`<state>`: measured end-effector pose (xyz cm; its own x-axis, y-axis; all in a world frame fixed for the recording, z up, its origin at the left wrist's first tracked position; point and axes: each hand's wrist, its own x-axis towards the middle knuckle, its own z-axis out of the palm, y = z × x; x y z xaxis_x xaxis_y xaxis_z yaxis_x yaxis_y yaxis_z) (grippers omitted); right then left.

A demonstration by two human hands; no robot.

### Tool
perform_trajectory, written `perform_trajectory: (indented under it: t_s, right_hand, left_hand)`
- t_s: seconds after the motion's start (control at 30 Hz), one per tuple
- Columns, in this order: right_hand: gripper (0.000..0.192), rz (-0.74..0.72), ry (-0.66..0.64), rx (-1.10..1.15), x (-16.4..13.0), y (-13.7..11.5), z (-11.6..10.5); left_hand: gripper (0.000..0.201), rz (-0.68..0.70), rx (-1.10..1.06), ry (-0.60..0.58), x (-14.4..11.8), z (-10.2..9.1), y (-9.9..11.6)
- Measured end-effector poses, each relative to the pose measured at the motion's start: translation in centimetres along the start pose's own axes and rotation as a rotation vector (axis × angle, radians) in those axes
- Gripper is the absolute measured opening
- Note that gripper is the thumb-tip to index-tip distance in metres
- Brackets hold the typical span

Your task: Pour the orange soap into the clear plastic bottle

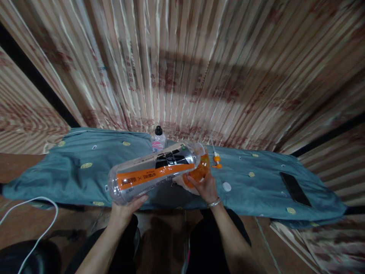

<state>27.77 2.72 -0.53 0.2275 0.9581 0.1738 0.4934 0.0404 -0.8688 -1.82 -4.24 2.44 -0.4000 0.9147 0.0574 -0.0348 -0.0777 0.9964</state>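
Observation:
My left hand (125,207) grips the base of a large clear plastic bottle (154,171) with an orange and black label. The bottle is tipped on its side, its mouth pointing right into a clear container (199,169) filled with orange contents. My right hand (205,186) holds that container from below, over the blue-grey cloth (85,179). A bracelet sits on my right wrist.
A small bottle with a black cap (158,139) stands behind on the cloth. An orange pump nozzle (216,160) and a white cap (226,186) lie to the right. A black phone (295,188) rests at far right. A white cable (37,224) runs at lower left. Wooden planks form the wall behind.

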Motion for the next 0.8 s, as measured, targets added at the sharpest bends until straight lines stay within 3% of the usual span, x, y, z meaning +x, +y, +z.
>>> perform_trajectory:
  t_s: [0.23,0.37,0.57,0.8]
  right_hand:
    - [0.091,0.007,0.001,0.044,-0.1,-0.1,0.1]
    - [0.09,0.003,0.013,0.025,0.0,-0.1,0.2]
    - [0.086,-0.013,0.021,0.025,0.0,0.3,0.1]
    - [0.083,-0.028,-0.021,0.01,0.2,0.9,-0.4]
  left_hand:
    - [0.04,-0.002,0.019,0.002,-0.1,0.0,0.1]
    - [0.045,-0.003,0.03,-0.035,0.3,-0.3,0.2]
    - [0.047,0.005,0.008,0.008,-0.1,0.3,0.2]
    - [0.059,0.002,0.041,-0.094,1.0,-0.4,0.5]
